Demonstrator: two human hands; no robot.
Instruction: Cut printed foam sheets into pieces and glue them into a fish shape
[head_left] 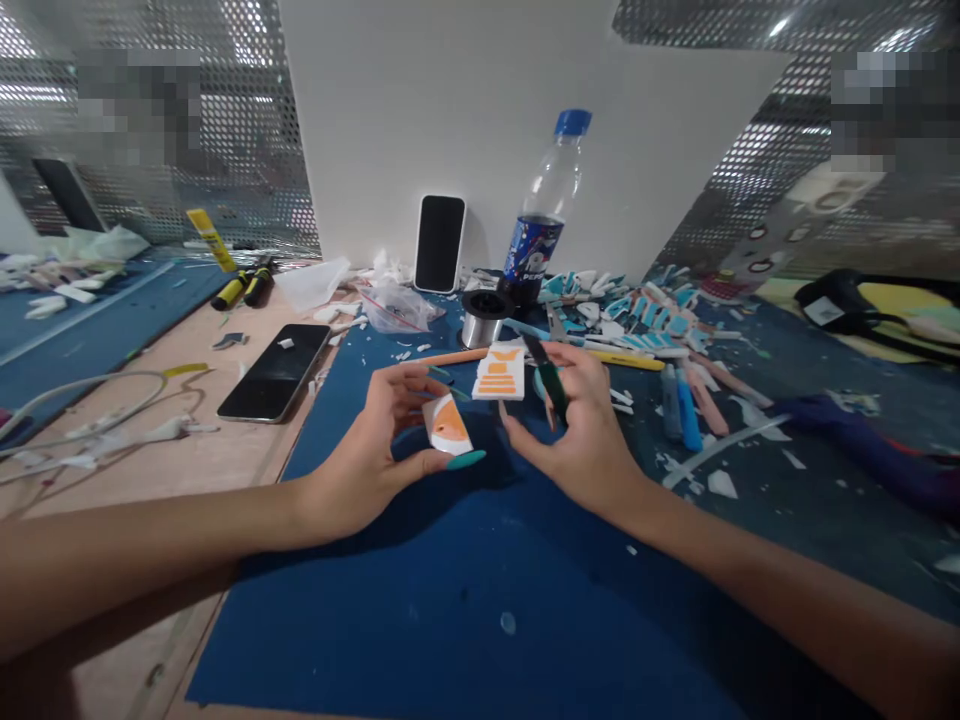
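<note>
My left hand [390, 430] is closed on a small white foam piece [448, 425] with an orange shape on its face, pinched between thumb and fingers above the blue mat [450, 600]. In my right hand [577, 425] a dark tool handle [550, 378] rests between the fingers; its kind is unclear. My right thumb points left, apart from the left hand. A white block [499, 373] with orange stripes is just beyond the thumb tip; I cannot tell whether the thumb touches it. Behind it stands a spool [484, 320] of silvery thread or wire.
A phone [276, 372] lies left of the mat; another phone [439, 243] leans on the white board. A blue-capped bottle [536, 225] stands behind the spool. White and blue foam scraps [637, 312], a yellow stick [626, 360] and blue tubes [688, 408] lie to the right.
</note>
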